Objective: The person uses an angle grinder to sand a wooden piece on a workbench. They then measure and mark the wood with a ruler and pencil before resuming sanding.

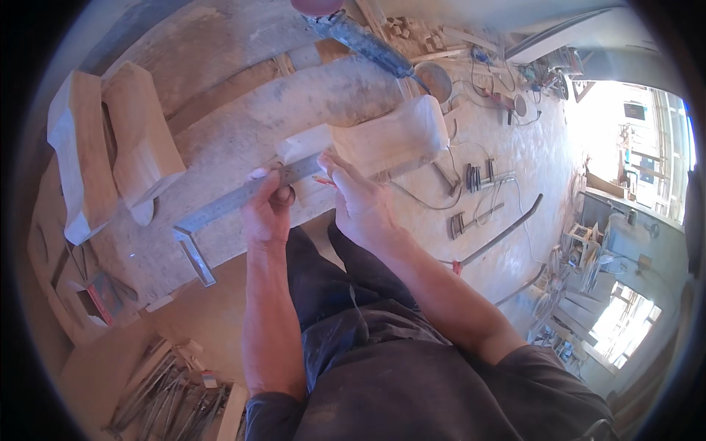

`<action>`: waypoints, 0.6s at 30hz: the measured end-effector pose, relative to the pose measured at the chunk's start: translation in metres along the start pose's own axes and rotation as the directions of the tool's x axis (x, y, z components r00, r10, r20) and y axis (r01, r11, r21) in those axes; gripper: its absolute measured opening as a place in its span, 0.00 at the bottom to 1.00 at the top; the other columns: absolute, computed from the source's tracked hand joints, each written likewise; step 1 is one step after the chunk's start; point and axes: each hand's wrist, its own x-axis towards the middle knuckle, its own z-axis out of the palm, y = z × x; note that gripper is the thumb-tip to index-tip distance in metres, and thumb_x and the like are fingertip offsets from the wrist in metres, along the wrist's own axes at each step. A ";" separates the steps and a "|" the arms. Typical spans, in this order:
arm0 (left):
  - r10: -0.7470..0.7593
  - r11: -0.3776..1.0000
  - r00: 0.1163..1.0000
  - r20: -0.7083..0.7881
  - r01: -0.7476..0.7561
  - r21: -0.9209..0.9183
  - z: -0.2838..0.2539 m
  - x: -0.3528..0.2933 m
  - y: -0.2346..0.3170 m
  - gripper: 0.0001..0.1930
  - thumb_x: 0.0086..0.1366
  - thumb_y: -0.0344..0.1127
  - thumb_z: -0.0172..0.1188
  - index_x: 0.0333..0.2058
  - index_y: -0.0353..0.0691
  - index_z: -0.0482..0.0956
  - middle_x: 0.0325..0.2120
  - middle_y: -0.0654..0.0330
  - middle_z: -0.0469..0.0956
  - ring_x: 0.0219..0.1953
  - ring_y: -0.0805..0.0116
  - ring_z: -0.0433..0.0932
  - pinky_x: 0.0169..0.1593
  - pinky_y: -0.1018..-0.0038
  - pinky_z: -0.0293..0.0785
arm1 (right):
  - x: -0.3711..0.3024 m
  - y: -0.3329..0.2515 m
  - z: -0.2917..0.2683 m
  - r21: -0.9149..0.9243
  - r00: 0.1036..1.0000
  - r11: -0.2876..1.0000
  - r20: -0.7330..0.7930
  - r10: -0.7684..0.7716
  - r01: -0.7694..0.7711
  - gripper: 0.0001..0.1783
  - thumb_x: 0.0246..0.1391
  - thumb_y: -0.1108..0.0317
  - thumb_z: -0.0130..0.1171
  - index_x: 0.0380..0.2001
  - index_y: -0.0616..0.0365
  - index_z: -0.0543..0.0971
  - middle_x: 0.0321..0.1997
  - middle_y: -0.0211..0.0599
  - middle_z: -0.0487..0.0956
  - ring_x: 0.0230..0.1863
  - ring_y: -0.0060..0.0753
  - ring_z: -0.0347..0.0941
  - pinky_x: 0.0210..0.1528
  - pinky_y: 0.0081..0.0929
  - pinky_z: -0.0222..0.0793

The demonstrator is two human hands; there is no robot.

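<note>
A carpenter's square lies slantwise across the bench, its long metal blade running up to a pale shaped block of wood. My left hand is closed round the blade near its middle, while the short arm of the square sticks out beyond it at the left. At the block's near end is my right hand, its fingers bent around a thin red pencil. The pencil's tip is close to the blade's far end; whether it touches the wood cannot be made out.
Two more shaped wooden pieces stand at the left. An angle grinder lies beyond the block. To the right are clamps, cords and a long dark bar. A box of metal rods sits at lower left.
</note>
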 end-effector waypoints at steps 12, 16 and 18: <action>0.020 1.000 0.997 -0.071 -0.019 0.019 0.009 -0.002 -0.002 0.11 0.68 0.20 0.64 0.38 0.49 0.77 0.37 0.61 0.82 0.26 0.75 0.72 0.30 0.75 0.67 | 0.001 0.001 -0.009 0.288 0.980 0.942 -0.040 0.194 -0.175 0.17 0.64 0.82 0.57 0.55 0.66 0.82 0.52 0.49 0.87 0.50 0.39 0.87 0.50 0.30 0.80; 0.038 0.997 0.988 -0.150 -0.027 0.075 0.017 -0.014 -0.003 0.13 0.68 0.19 0.64 0.38 0.50 0.76 0.37 0.62 0.82 0.25 0.76 0.70 0.31 0.77 0.64 | -0.009 -0.010 -0.031 0.400 0.914 0.828 0.076 0.398 -0.394 0.14 0.69 0.75 0.59 0.55 0.67 0.83 0.43 0.38 0.88 0.44 0.22 0.81 0.46 0.24 0.76; 0.029 0.998 0.988 -0.154 -0.020 0.064 0.014 -0.018 -0.008 0.13 0.68 0.19 0.64 0.39 0.50 0.76 0.36 0.64 0.81 0.24 0.77 0.69 0.31 0.77 0.63 | -0.015 -0.013 -0.044 0.393 0.874 0.783 0.157 0.460 -0.482 0.15 0.71 0.72 0.59 0.56 0.66 0.83 0.40 0.33 0.87 0.40 0.16 0.76 0.43 0.21 0.74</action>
